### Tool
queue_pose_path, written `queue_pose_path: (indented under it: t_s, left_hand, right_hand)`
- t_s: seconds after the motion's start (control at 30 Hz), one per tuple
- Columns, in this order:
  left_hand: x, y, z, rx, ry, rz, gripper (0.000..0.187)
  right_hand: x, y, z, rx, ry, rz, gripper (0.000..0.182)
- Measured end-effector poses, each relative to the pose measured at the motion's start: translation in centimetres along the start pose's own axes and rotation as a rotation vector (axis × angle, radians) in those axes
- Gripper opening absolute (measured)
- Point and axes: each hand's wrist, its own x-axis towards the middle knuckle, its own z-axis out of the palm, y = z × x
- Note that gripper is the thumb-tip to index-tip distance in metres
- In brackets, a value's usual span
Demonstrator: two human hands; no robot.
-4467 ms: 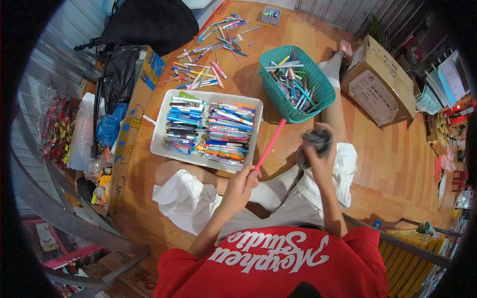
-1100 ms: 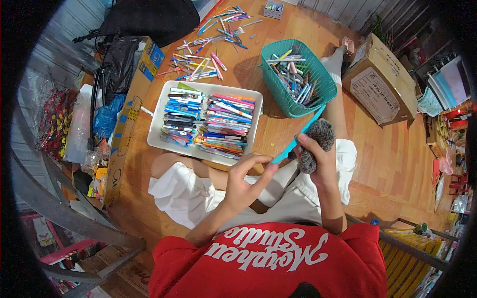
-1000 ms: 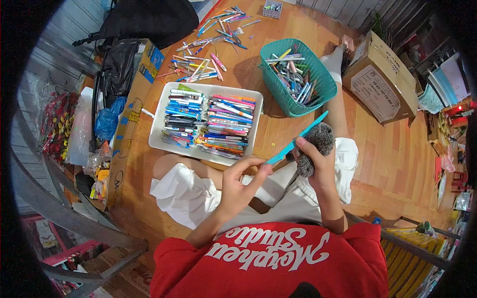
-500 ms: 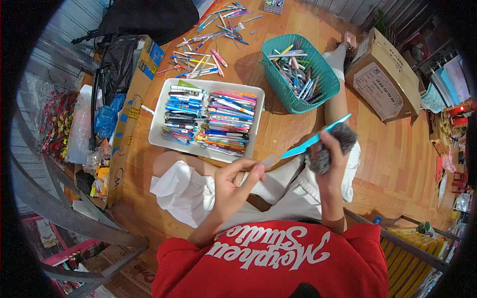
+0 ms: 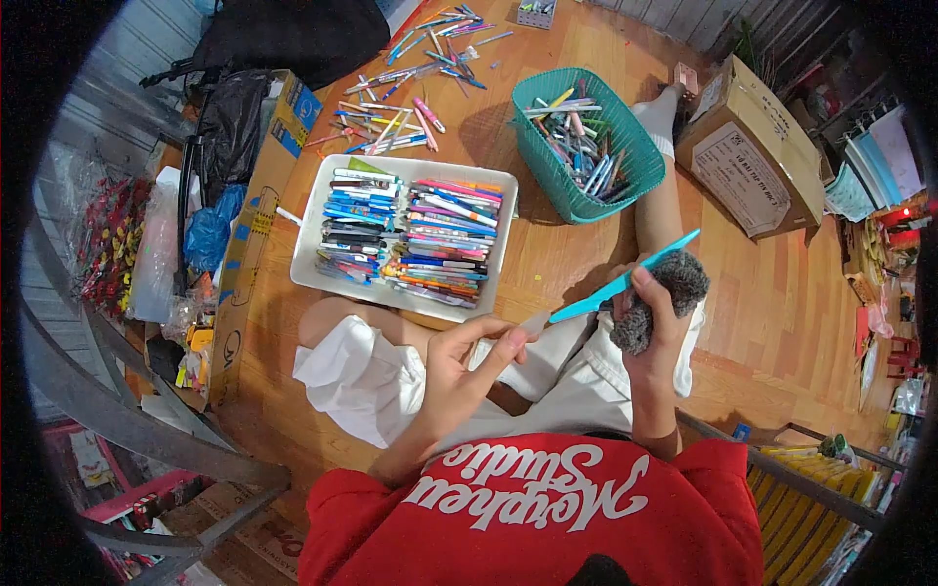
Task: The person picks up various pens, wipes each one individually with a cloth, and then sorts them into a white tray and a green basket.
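Observation:
My right hand is closed around a long, flat turquoise strip that tapers toward its lower left end. The same hand holds a bunched dark grey fuzzy cloth against the palm. Between the thumb and fingers of my left hand is a small translucent whitish piece, right at the narrow end of the strip. Both hands are over my lap. Just beyond them is a white tray with two columns of pens.
A teal basket of loose pens stands beyond my hands, with more pens scattered on the wooden floor. Cardboard boxes stand at the right and left. A metal frame curves along the lower left.
The turquoise strip and grey cloth have shifted slightly right in my right hand. The whitish piece in my left hand is now closer to the strip's narrow end.

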Motion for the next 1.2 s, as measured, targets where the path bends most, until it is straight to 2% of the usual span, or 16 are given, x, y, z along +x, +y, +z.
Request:
queue_pose_path:
  t_s: [0.47,0.57,0.67,0.77,0.8,0.83,0.87,0.93,0.97,1.07,1.1,1.13,1.2]
  left_hand:
    - [0.3,-0.3,0.5,0.058,0.021,0.007,0.016]
    - [0.4,-0.1,0.1,0.117,-0.021,0.034,0.016]
    - [0.5,0.2,0.1,0.064,0.038,-0.042,0.016]
    - [0.6,-0.8,0.1,0.239,-0.065,0.09,0.015]
    - [0.7,-0.7,0.3,0.206,-0.051,0.053,0.015]
    - [0.8,-0.5,0.5,0.174,-0.035,0.016,0.015]
    - [0.9,-0.4,0.6,0.144,-0.019,-0.02,0.015]
    - [1.3,-0.8,0.0,0.165,-0.018,0.038,0.015]
    - [1.3,-1.0,-0.2,0.175,-0.018,0.065,0.015]
    - [1.1,-1.2,0.1,0.278,0.021,0.071,0.014]
    - [1.1,-1.7,0.0,0.337,0.014,0.123,0.014]
    - [1.1,-2.5,-0.2,0.395,0.006,0.175,0.013]
    - [1.2,-3.1,-0.1,0.458,-0.005,0.253,0.012]
  right_hand:
    - [-1.3,1.4,1.1,-0.108,-0.007,0.084,0.014]
    - [-1.2,1.7,0.7,-0.163,-0.079,0.071,0.014]
    - [-1.1,2.2,0.6,-0.237,-0.155,0.03,0.015]
    - [-0.8,2.5,1.5,-0.226,-0.147,0.071,0.016]
    - [-0.7,2.5,1.8,-0.209,-0.13,0.101,0.016]
    - [-0.6,3.2,1.3,-0.248,-0.222,0.123,0.024]
    - [-0.5,3.2,1.1,-0.161,-0.242,0.147,0.029]
    - [0.2,3.2,0.9,0.014,-0.285,0.192,0.041]
    - [1.0,4.1,-0.3,0.048,-0.281,0.229,0.057]
    - [1.4,3.3,1.1,0.186,-0.368,0.206,0.062]
    - [1.2,3.5,1.1,0.084,-0.427,0.18,0.06]
    - [0.9,4.3,0.8,-0.209,-0.468,0.109,0.052]
    - [0.1,3.7,1.5,-0.373,-0.605,0.159,0.044]
